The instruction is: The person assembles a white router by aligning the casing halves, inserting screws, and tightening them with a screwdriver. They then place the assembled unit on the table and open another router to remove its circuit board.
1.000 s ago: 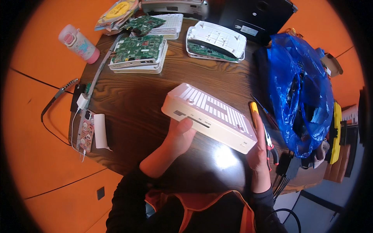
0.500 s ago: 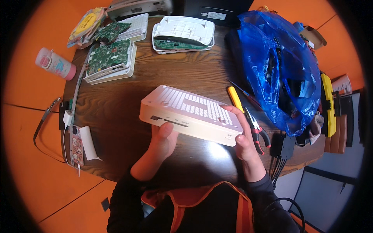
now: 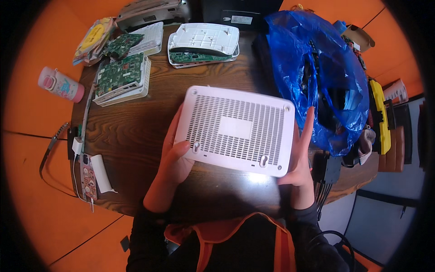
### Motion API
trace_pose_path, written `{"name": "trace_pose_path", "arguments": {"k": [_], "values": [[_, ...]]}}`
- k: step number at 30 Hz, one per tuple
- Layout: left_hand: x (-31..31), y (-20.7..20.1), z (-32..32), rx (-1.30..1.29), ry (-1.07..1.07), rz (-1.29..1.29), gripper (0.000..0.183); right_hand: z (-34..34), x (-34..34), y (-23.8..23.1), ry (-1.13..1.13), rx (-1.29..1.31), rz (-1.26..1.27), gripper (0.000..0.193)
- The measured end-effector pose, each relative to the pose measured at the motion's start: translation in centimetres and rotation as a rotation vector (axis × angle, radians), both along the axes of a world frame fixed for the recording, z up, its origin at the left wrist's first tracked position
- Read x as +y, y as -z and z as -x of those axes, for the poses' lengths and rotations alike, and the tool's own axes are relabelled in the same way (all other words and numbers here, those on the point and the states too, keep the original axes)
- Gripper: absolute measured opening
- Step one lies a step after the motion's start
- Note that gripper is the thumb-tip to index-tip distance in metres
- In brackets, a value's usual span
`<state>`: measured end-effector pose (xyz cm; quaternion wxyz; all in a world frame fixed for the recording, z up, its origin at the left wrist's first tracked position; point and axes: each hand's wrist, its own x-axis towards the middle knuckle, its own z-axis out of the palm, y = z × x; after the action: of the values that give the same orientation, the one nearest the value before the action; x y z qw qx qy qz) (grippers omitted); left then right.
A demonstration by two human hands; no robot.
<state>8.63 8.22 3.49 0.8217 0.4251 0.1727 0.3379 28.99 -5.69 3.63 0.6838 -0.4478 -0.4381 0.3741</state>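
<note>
A flat white plastic device case (image 3: 204,154), rounded at its corners, is held up over the table with its broad slotted face turned toward me. That face has a blank square in its middle, two keyhole slots along the near edge and screw holes at corners. My left hand (image 3: 174,161) grips the case's left edge, thumb over the near corner and the other fingers behind. My right hand (image 3: 301,156) holds the right edge, one finger stretched up beside it and the rest partly hidden. The pliers and the yellow-handled screwdriver are almost wholly covered by the case and right hand.
Opened white casings (image 3: 204,38) and green circuit boards (image 3: 120,75) lie at the back left. A large blue plastic bag (image 3: 335,68) fills the right. A black box with cables (image 3: 327,167), a phone (image 3: 88,181) and a pink-lidded bottle (image 3: 61,85) are around the edges.
The case has been tilted up, so its slotted face now points at me and its side with ports is out of sight. My right hand's finger has straightened upward.
</note>
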Motion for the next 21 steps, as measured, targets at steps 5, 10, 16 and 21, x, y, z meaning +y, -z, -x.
{"name": "trace_pose_path", "arguments": {"k": [5,10,16,21], "values": [[0.0,0.7,0.9,-0.069,-0.144,-0.056,0.094,1.1,-0.7,0.0,0.057,0.221,0.209,0.073],[0.7,1.8,1.5,0.187,-0.146,-0.528,0.074,-0.4,-0.5,0.7,0.194,-0.145,0.166,0.052],[0.3,2.4,1.3,0.284,-0.263,-0.719,0.063,-0.8,0.1,2.0,0.375,-0.544,0.093,0.050],[-0.2,2.4,0.7,0.271,-0.340,-0.704,0.069,-0.4,0.2,2.3,0.408,-0.607,0.122,0.051]]}}
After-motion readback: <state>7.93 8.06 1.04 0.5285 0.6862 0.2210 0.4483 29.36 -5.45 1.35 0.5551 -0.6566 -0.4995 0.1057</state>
